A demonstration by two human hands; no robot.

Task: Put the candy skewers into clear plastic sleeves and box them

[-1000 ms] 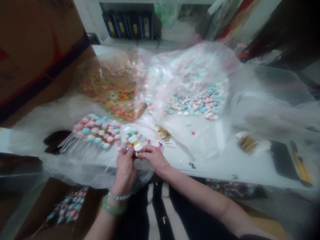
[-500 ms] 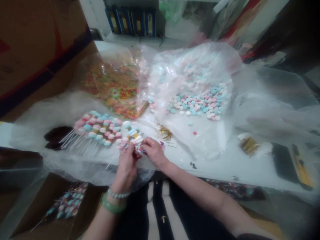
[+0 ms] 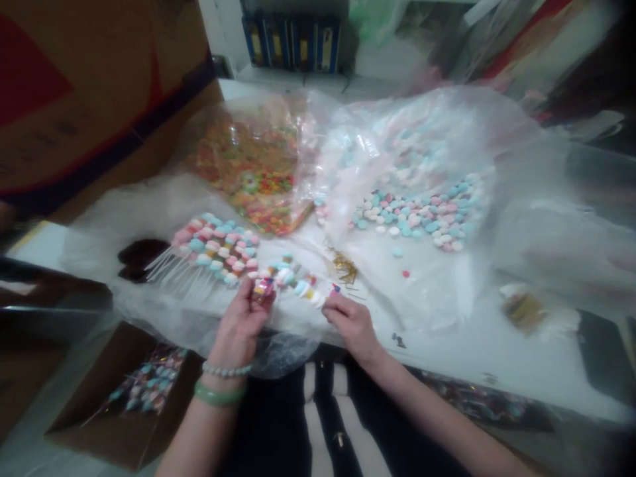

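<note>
My left hand, with a bead bracelet and a green bangle at the wrist, has its fingers closed on a small shiny pink-and-clear wrapper; blur hides its details. My right hand pinches the right end of a candy skewer of white, blue and yellow pieces. A small red-and-blue bit shows at those fingertips. Left of my hands lies a row of candy skewers in pink, blue and white, their white sticks pointing toward the lower left. Gold twist ties lie just beyond my right hand.
Behind are a clear bag of orange, red and green candies and an open bag of pastel candies. A big carton stands at left. An open box below holds wrapped skewers. A dark flat object lies at right.
My hands have moved apart; my right hand has gone rightward with the skewer's end, and the skewer now spans between them. The view has shifted somewhat left.
</note>
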